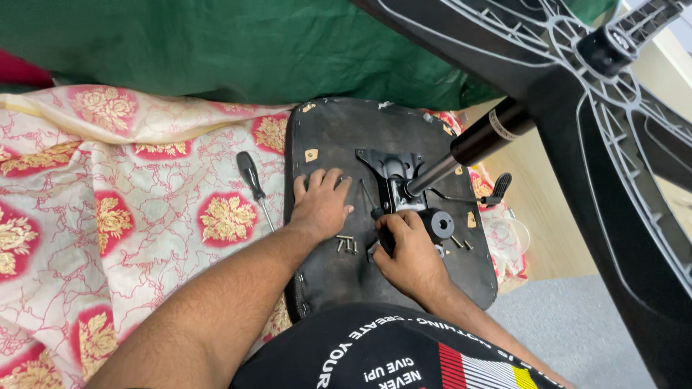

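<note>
Seat underside (328, 281) lies upturned, left hand (321, 205) flat, fingers spread, right hand (407, 248) fingers closed on a tool at the mechanism plate (389, 169); loose screws (347, 243) remain unfitted.

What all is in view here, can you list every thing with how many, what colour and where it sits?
chair seat underside: one, black, lying upturned at centre on the cloth
metal mechanism plate: one, black, fixed to the seat's middle
gas lift cylinder: one, black and silver, rising from the plate toward upper right
star base: one, black with grey ribs, upper right
lever: one, black, right of the plate
round knob: one, black, beside the right hand
loose screws: several, metal, on the seat between the hands
screwdriver: one, black handle, on the cloth left of the seat
floral cloth: one, cream, red, gold, left
green cloth: one, top
left hand: flat on the seat
right hand: gripping a dark tool handle
</note>
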